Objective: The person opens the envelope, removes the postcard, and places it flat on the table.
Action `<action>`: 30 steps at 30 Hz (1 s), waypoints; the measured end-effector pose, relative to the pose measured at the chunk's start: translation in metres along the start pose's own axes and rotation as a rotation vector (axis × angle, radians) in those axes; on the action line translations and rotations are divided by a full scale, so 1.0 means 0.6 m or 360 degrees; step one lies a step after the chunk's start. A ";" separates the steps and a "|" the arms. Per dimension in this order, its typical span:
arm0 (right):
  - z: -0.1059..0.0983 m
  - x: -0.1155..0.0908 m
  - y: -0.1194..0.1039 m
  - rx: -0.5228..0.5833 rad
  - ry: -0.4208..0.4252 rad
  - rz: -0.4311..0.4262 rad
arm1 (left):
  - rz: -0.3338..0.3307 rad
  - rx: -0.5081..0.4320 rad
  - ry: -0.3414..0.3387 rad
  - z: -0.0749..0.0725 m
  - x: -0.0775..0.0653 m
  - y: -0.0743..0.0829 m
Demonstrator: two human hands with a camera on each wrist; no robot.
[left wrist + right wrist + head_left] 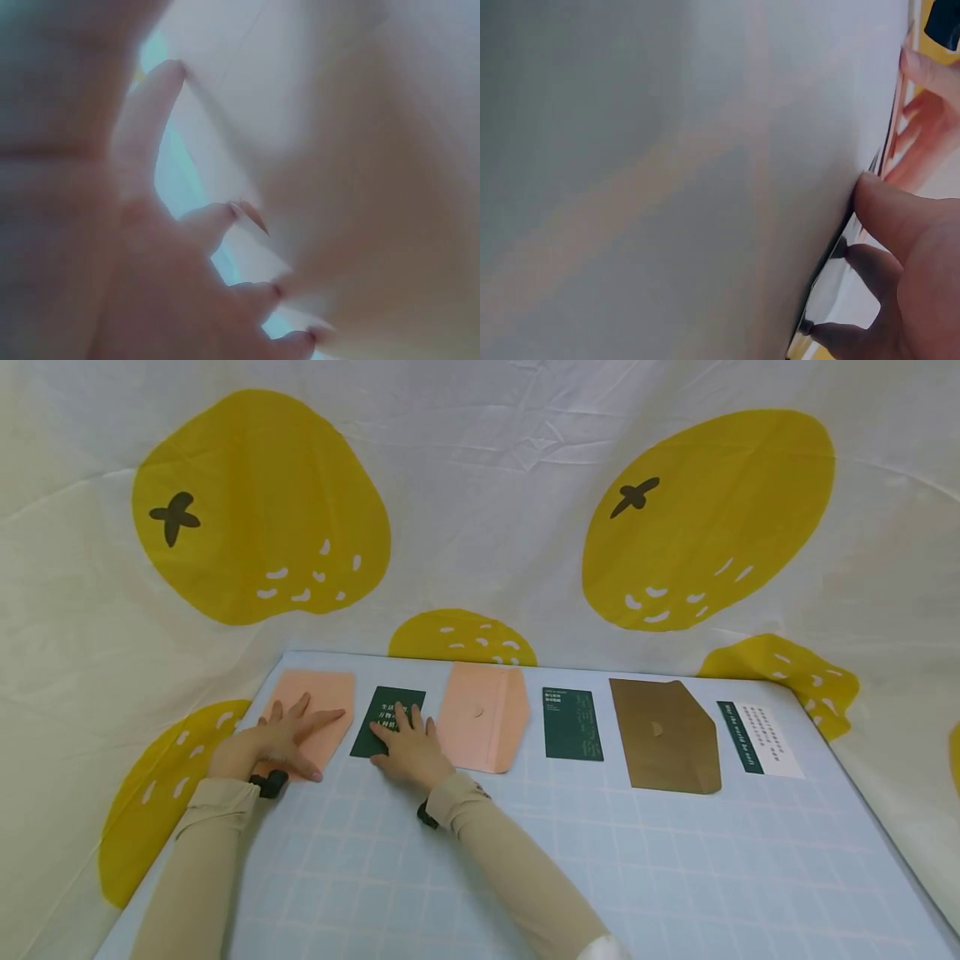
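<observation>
My left hand (281, 739) spreads its fingers over a pink envelope (336, 687) at the left end of a row of stationery. In the left wrist view, the fingertips (178, 71) rest at the pale paper, blurred close up. My right hand (412, 756) lies with spread fingers on a dark green card (390, 697) bearing white characters, beside that envelope. The right wrist view has this thumb (881, 199) and fingertips at the card's thin dark edge, with the left hand (934, 112) beyond. Right of the card lies a second pink envelope (468, 739) with a pointed flap.
Farther right in the row lie another green card (570, 718), a brown envelope (660, 752) and a white card (772, 739) with a green band. All sit on a pale blue gridded table (675, 877). A white curtain (480, 502) with yellow fruit prints hangs behind.
</observation>
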State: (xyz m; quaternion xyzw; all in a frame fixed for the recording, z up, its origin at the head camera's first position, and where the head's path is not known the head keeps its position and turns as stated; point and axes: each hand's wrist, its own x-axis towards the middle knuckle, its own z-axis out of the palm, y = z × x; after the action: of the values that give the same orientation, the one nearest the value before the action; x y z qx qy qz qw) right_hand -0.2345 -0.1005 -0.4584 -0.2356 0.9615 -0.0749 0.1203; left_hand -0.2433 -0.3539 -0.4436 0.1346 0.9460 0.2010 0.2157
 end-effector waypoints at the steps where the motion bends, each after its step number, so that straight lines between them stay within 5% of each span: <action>1: -0.001 0.002 0.001 0.0006 0.0003 0.0001 | -0.0001 0.0000 -0.0002 -0.002 0.004 -0.001; 22: -0.007 0.030 0.016 0.0020 -0.0012 0.0007 | 0.0022 -0.0018 0.0017 -0.018 0.041 -0.019; 30: -0.011 0.030 0.036 0.0260 0.0032 -0.0107 | 0.0032 -0.0019 0.0030 -0.021 0.035 -0.026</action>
State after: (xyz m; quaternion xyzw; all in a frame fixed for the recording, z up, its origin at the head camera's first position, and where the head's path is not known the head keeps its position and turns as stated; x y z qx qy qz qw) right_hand -0.2613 -0.0895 -0.4601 -0.2563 0.9449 -0.1595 0.1269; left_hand -0.2700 -0.3643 -0.4475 0.1410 0.9454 0.2099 0.2055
